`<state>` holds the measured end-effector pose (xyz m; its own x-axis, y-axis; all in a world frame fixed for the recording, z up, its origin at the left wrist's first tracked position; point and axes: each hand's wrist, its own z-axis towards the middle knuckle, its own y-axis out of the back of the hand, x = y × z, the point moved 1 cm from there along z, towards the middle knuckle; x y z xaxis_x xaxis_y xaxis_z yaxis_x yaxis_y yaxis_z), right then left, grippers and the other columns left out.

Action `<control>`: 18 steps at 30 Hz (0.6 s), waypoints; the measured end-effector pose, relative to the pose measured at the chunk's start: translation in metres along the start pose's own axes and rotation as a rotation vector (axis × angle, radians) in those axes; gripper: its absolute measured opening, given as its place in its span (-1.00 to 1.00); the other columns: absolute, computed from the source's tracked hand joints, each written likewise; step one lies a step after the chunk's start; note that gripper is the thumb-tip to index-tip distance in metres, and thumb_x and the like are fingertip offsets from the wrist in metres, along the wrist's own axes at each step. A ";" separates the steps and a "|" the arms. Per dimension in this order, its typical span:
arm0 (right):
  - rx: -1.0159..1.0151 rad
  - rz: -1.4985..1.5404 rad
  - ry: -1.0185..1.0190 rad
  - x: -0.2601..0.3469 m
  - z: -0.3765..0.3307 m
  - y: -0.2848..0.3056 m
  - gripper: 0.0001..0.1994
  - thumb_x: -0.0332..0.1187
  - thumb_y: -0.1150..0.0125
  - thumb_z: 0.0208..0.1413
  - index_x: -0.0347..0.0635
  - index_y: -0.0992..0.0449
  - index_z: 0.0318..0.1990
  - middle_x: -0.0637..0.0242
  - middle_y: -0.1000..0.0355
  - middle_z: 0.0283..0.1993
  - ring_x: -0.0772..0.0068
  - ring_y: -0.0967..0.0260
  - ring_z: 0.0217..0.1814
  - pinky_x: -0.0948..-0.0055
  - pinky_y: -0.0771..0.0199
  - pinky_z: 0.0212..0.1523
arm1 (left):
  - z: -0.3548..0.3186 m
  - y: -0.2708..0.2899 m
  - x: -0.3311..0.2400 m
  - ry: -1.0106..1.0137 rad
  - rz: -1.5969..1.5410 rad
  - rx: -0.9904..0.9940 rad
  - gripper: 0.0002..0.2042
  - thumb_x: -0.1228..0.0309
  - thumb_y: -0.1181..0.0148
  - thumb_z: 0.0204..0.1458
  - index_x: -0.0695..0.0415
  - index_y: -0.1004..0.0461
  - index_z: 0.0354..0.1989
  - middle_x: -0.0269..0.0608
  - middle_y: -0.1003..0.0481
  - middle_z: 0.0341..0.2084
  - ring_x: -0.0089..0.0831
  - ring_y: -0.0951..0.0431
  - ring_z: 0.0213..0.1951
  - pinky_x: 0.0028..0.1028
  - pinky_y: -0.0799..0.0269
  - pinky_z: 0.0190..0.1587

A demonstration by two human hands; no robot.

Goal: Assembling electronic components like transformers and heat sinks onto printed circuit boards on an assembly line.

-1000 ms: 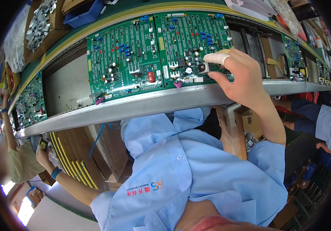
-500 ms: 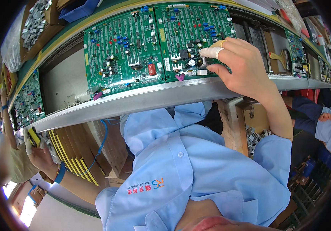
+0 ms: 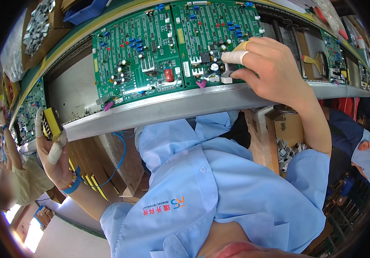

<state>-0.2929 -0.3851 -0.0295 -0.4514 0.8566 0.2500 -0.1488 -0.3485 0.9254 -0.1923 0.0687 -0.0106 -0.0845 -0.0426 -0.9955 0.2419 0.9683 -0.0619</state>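
Note:
My left hand (image 3: 56, 159), with pale finger cots and a blue wrist strap, grips a yellow-and-black transformer (image 3: 52, 122) with a row of pins. It is held up just in front of the line's metal rail (image 3: 159, 109). My right hand (image 3: 271, 71), finger cots on its fingers, reaches over the right green circuit board (image 3: 189, 45). Its thumb and fingertips close around a small grey part (image 3: 228, 69) near the board's front edge, beside a white connector (image 3: 226, 80). The part's lower end is hard to see. A second green circuit board (image 3: 107, 64) lies alongside on the left.
Boxes of small metal parts (image 3: 38, 28) and a blue bin (image 3: 86, 12) stand at the back left. A yellow-handled brush (image 3: 316, 62) lies on the line at right. Other people, one in a blue shirt (image 3: 368, 161), are at both sides. A blue coiled cord (image 3: 120, 150) hangs below.
My left hand has risen with the transformer, from below the rail to in front of it, turning its yellow side into view. My right hand stays at the same part, shifted only slightly.

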 end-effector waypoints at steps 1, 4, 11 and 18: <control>-0.001 0.005 0.003 0.000 0.000 0.000 -0.74 -0.42 -0.37 -0.24 -0.14 -0.55 -0.28 0.36 -0.42 -0.40 0.28 -0.40 -0.30 0.34 -0.37 -0.32 | 0.001 -0.008 -0.001 -0.001 0.034 0.007 -0.03 0.43 -0.46 -0.27 0.31 0.03 0.34 -0.09 -0.33 0.12 -0.60 -0.33 -0.38 -0.68 -0.26 -0.35; -0.018 0.002 -0.021 -0.002 0.000 0.001 -0.74 -0.41 -0.36 -0.23 -0.14 -0.55 -0.28 0.35 -0.43 -0.39 0.27 -0.41 -0.29 0.34 -0.37 -0.31 | 0.004 -0.027 -0.001 -0.017 0.093 0.009 0.00 0.33 -0.52 -0.30 0.33 0.00 0.32 -0.10 -0.39 0.02 -0.62 -0.36 -0.45 -0.73 -0.22 -0.51; -0.001 -0.008 -0.019 -0.005 -0.002 0.001 -0.75 -0.41 -0.36 -0.22 -0.14 -0.56 -0.28 0.36 -0.43 -0.39 0.26 -0.41 -0.27 0.35 -0.37 -0.31 | 0.011 -0.035 0.006 0.029 0.078 0.100 -0.03 0.23 -0.51 -0.30 0.38 -0.07 0.28 -0.08 -0.46 -0.15 -0.62 -0.30 -0.61 -0.68 -0.17 -0.59; 0.049 -0.057 0.047 -0.002 0.003 0.003 -0.75 -0.40 -0.35 -0.23 -0.13 -0.57 -0.29 0.40 -0.41 -0.43 0.32 -0.39 -0.29 0.35 -0.36 -0.33 | 0.010 -0.042 0.007 0.031 0.070 0.042 -0.07 0.15 -0.52 -0.32 0.38 -0.17 0.21 -0.07 -0.48 -0.13 -0.57 -0.47 -0.41 -0.68 -0.30 -0.49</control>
<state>-0.2898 -0.3863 -0.0260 -0.4846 0.8552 0.1838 -0.1331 -0.2798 0.9508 -0.1930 0.0255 -0.0160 -0.0953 0.0328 -0.9949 0.2883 0.9575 0.0039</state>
